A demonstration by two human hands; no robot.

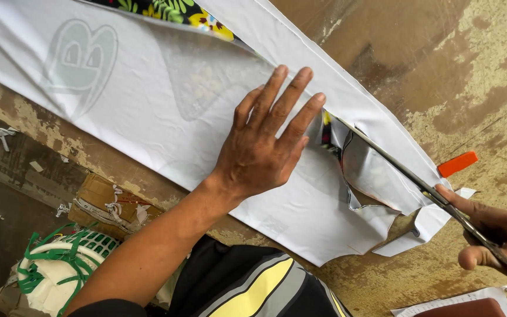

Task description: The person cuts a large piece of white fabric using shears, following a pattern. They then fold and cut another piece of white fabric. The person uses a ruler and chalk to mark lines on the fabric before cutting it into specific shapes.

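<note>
Left hand [259, 152] flat, fingers spread, pressing white cloth [148, 105] on table [470, 70]; right hand [497, 235] grips scissors [406, 173], blades in cloth.

Worn table [470, 70], white fabric [148, 100], perhaps chalk [457, 164]

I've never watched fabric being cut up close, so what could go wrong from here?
1. The left hand presses the white fabric flat with its fingertips close to the scissors; a long stroke might nick them.
2. The cut edge curls up by the blades, so the line could wander or snag.
3. The orange chalk lies near the right hand and might get knocked away.
</note>
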